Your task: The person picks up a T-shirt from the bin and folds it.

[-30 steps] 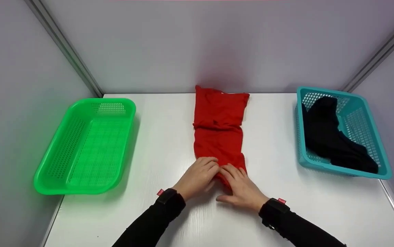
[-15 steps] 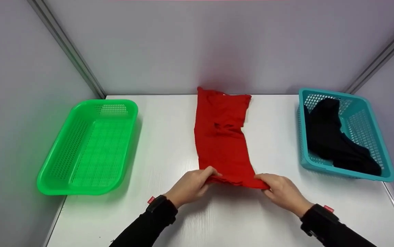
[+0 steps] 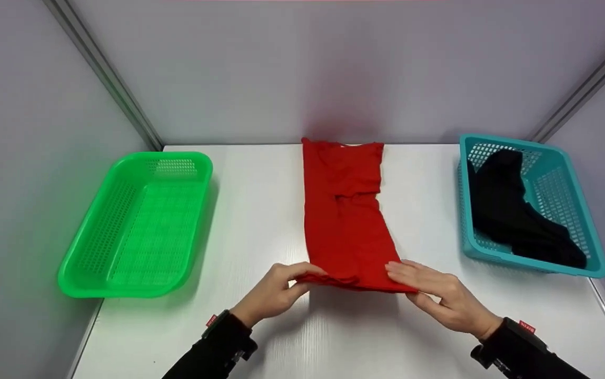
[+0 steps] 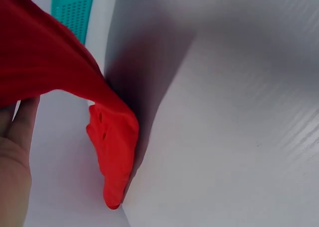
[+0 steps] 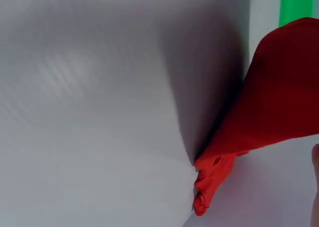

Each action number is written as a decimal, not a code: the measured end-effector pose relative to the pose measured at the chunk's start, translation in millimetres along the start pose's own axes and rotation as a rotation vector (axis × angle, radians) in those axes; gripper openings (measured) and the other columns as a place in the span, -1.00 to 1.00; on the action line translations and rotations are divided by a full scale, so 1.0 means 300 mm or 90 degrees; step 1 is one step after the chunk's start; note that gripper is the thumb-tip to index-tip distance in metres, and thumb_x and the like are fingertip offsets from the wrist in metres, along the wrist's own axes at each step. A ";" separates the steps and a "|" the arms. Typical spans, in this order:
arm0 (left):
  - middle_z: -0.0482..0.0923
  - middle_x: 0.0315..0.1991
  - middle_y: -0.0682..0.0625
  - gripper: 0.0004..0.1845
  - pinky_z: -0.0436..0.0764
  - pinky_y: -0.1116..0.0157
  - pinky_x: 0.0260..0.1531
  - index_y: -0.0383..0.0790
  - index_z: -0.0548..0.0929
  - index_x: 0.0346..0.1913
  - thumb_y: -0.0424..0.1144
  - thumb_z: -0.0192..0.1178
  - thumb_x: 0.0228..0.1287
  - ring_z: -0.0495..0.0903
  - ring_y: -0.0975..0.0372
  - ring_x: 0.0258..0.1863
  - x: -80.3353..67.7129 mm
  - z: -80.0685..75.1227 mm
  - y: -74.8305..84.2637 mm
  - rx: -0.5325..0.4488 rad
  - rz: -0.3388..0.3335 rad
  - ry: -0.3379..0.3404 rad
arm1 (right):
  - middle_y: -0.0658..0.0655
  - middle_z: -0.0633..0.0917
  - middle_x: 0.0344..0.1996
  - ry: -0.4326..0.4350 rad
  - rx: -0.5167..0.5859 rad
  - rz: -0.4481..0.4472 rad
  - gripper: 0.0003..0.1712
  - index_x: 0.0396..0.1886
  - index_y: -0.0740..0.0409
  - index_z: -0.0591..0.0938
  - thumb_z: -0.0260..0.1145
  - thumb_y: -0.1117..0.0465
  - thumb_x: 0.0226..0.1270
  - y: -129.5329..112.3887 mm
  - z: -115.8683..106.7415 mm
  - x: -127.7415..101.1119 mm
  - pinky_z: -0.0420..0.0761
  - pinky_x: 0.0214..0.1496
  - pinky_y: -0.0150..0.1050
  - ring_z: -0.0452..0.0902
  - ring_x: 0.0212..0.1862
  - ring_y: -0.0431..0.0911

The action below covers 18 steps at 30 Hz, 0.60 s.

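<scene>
A long folded red cloth garment [image 3: 349, 231] stretches from the back edge of the white table toward me. Its near end is lifted off the surface; the wrist views show it sloping up from the table with a shadow beneath. My left hand [image 3: 273, 292] pinches the near left corner between thumb and fingers. At the near right corner my right hand [image 3: 447, 297] holds the cloth, fingers laid flat on top and thumb under the edge. In the left wrist view, the red fabric [image 4: 45, 53] hides most of the left fingertips. Only a sliver of the right hand shows in the right wrist view.
A green plastic basket [image 3: 199, 210] with nothing in it stands on the left. On the right is a teal basket [image 3: 468, 210] holding a black cloth item [image 3: 513, 216]. Walls enclose the table [image 3: 260, 210] at the back and both sides.
First both hands were together on the bunched near end. They have since spread apart, drawing the near end wider and lifting it. The creases across the middle have smoothed out.
</scene>
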<state>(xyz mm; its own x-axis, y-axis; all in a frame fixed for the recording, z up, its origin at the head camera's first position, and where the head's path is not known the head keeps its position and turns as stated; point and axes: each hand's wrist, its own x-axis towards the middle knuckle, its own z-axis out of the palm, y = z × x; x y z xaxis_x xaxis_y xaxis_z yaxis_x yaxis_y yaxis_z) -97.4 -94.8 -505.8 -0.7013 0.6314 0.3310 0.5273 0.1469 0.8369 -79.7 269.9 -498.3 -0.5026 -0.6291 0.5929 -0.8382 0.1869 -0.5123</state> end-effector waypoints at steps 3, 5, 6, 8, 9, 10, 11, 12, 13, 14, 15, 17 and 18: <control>0.76 0.00 -0.03 -0.68 0.67 0.25 0.05 -0.22 0.69 0.14 -0.50 0.20 0.40 0.73 0.23 0.01 -0.007 -0.002 0.021 -0.021 0.004 -0.009 | 0.23 0.78 0.00 -0.008 0.053 0.009 -0.45 0.15 0.41 0.66 0.29 0.65 0.08 -0.009 -0.008 -0.001 0.58 0.19 -0.40 0.73 0.06 -0.10; 0.77 -0.02 -0.02 -0.69 0.67 0.29 0.01 -0.21 0.70 0.12 -0.50 0.21 0.39 0.72 0.27 -0.04 -0.010 -0.004 0.033 -0.027 -0.003 -0.025 | 0.14 0.81 -0.14 -0.026 0.081 0.037 -0.44 0.09 0.32 0.70 0.27 0.68 0.06 -0.015 -0.007 -0.005 0.64 -0.03 -0.48 0.76 -0.14 -0.20; 0.77 -0.05 -0.03 -0.71 0.67 0.31 -0.02 -0.21 0.70 0.10 -0.49 0.21 0.39 0.72 0.30 -0.09 -0.011 -0.006 0.039 -0.035 -0.009 -0.037 | 0.12 0.82 -0.21 -0.037 0.104 0.055 -0.45 0.06 0.28 0.71 0.25 0.70 0.07 -0.017 -0.006 -0.008 0.65 -0.14 -0.49 0.75 -0.23 -0.21; 0.78 -0.13 -0.06 -0.75 0.66 0.38 -0.14 -0.21 0.71 0.06 -0.46 0.21 0.41 0.66 0.36 -0.24 -0.012 -0.009 0.051 -0.061 -0.036 -0.068 | 0.12 0.82 -0.27 -0.069 0.171 0.119 -0.49 -0.01 0.19 0.73 0.18 0.69 0.17 -0.024 -0.005 -0.010 0.68 -0.23 -0.42 0.75 -0.30 -0.16; 0.77 -0.17 -0.07 -0.77 0.62 0.41 -0.20 -0.21 0.71 0.05 -0.43 0.20 0.43 0.60 0.38 -0.30 -0.011 -0.011 0.054 -0.075 -0.058 -0.084 | 0.13 0.82 -0.28 -0.089 0.218 0.153 -0.52 -0.03 0.17 0.72 0.14 0.68 0.24 -0.026 -0.005 -0.010 0.70 -0.27 -0.38 0.75 -0.32 -0.13; 0.76 -0.22 -0.08 -0.78 0.57 0.44 -0.27 -0.20 0.72 0.05 -0.41 0.20 0.44 0.53 0.40 -0.37 -0.008 -0.012 0.057 -0.088 -0.086 -0.099 | 0.15 0.82 -0.29 -0.111 0.267 0.194 -0.55 -0.05 0.16 0.71 0.10 0.65 0.31 -0.025 -0.006 -0.010 0.72 -0.29 -0.33 0.75 -0.33 -0.10; 0.74 -0.26 -0.08 -0.79 0.53 0.45 -0.31 -0.19 0.72 0.04 -0.39 0.20 0.44 0.48 0.40 -0.40 -0.002 -0.014 0.057 -0.102 -0.118 -0.111 | 0.18 0.81 -0.28 -0.129 0.313 0.234 -0.59 -0.05 0.19 0.70 0.07 0.62 0.38 -0.021 -0.007 -0.009 0.74 -0.30 -0.26 0.76 -0.33 -0.06; 0.72 -0.28 -0.07 -0.79 0.51 0.45 -0.33 -0.18 0.72 0.05 -0.37 0.19 0.46 0.46 0.40 -0.41 0.006 -0.015 0.055 -0.113 -0.149 -0.118 | 0.22 0.81 -0.26 -0.141 0.349 0.277 -0.63 -0.04 0.22 0.69 0.04 0.58 0.45 -0.015 -0.008 -0.006 0.76 -0.29 -0.17 0.78 -0.32 -0.01; 0.71 -0.28 -0.06 -0.77 0.48 0.46 -0.35 -0.16 0.72 0.07 -0.36 0.19 0.46 0.44 0.39 -0.43 0.017 -0.016 0.049 -0.120 -0.184 -0.120 | 0.25 0.80 -0.24 -0.147 0.374 0.321 -0.67 -0.03 0.26 0.68 0.03 0.54 0.50 -0.005 -0.009 -0.002 0.77 -0.27 -0.10 0.79 -0.30 0.02; 0.69 -0.27 -0.05 -0.76 0.48 0.44 -0.34 -0.15 0.72 0.09 -0.36 0.18 0.47 0.45 0.37 -0.42 0.030 -0.017 0.039 -0.122 -0.213 -0.117 | 0.29 0.79 -0.24 -0.148 0.389 0.360 -0.72 -0.02 0.30 0.67 0.04 0.48 0.55 0.010 -0.009 0.004 0.77 -0.25 -0.06 0.79 -0.28 0.03; 0.70 -0.23 -0.03 -0.74 0.51 0.43 -0.31 -0.15 0.71 0.12 -0.37 0.17 0.47 0.48 0.36 -0.37 0.046 -0.017 0.026 -0.118 -0.237 -0.108 | 0.32 0.78 -0.22 -0.141 0.393 0.398 -0.74 0.01 0.33 0.65 0.05 0.43 0.58 0.028 -0.009 0.012 0.77 -0.21 -0.05 0.78 -0.26 0.04; 0.71 -0.08 -0.01 -0.70 0.56 0.39 -0.18 -0.15 0.69 0.17 -0.39 0.15 0.47 0.56 0.33 -0.22 0.086 -0.019 -0.007 -0.109 -0.270 -0.073 | 0.32 0.77 -0.20 -0.111 0.349 0.469 -0.75 0.03 0.36 0.64 0.08 0.33 0.61 0.070 -0.006 0.035 0.76 -0.15 -0.10 0.77 -0.23 0.00; 0.70 -0.02 -0.01 -0.67 0.57 0.36 -0.11 -0.16 0.68 0.19 -0.42 0.14 0.47 0.58 0.30 -0.15 0.107 -0.022 -0.025 -0.110 -0.281 -0.050 | 0.31 0.76 -0.19 -0.091 0.317 0.499 -0.74 0.04 0.36 0.63 0.09 0.29 0.62 0.095 -0.004 0.050 0.75 -0.11 -0.13 0.76 -0.21 -0.02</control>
<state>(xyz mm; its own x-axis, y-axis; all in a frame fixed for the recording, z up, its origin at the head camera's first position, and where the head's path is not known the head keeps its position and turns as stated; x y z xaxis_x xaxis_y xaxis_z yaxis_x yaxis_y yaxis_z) -127.0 -80.5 -498.6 -0.7984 0.5935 -0.1011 0.0943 0.2891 0.9526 -111.2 266.8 -503.2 -0.8272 -0.5531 -0.0992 -0.0672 0.2727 -0.9598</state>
